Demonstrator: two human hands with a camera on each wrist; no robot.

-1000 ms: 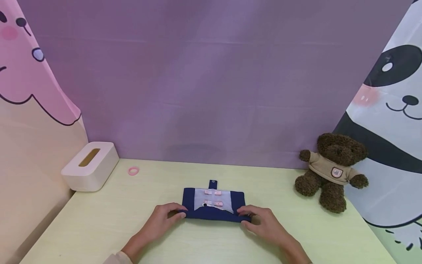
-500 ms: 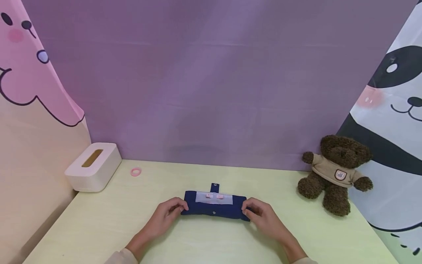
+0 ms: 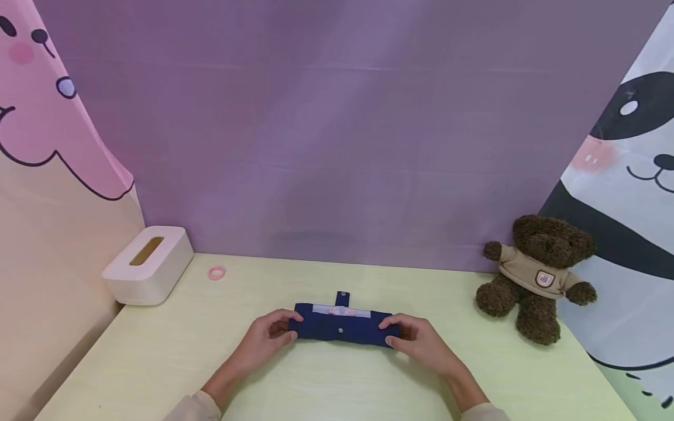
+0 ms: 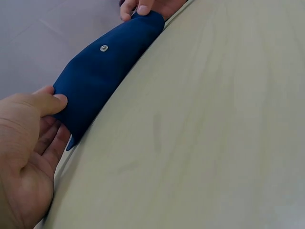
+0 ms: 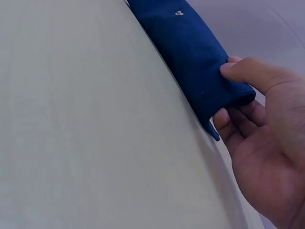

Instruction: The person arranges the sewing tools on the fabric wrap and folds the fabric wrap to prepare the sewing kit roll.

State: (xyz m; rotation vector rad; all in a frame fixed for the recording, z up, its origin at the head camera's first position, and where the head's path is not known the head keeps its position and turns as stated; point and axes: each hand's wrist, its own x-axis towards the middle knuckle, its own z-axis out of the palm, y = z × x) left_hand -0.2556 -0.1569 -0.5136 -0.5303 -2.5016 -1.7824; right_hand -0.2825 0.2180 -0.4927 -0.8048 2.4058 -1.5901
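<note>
A navy fabric roll-up pouch lies on the table, folded over on itself from the near side. On its outer face is a metal snap. Beyond the fold shows a narrow strip of pale lining with small pink-and-white tabs. A short strap with a snap sticks out from the far edge. My left hand pinches the pouch's left end, its thumb on the fabric in the left wrist view. At the other end my right hand pinches the folded layers between thumb and fingers.
On the pale wooden table a white tissue box stands at the back left. Beside it lies a pink ring. A brown teddy bear sits at the right, before a panda-print curtain. A purple cloth hangs behind.
The near part of the pouch has been folded over away from me, covering most of the pale lining and the nearer row of tabs. Both hands have stayed at its ends.
</note>
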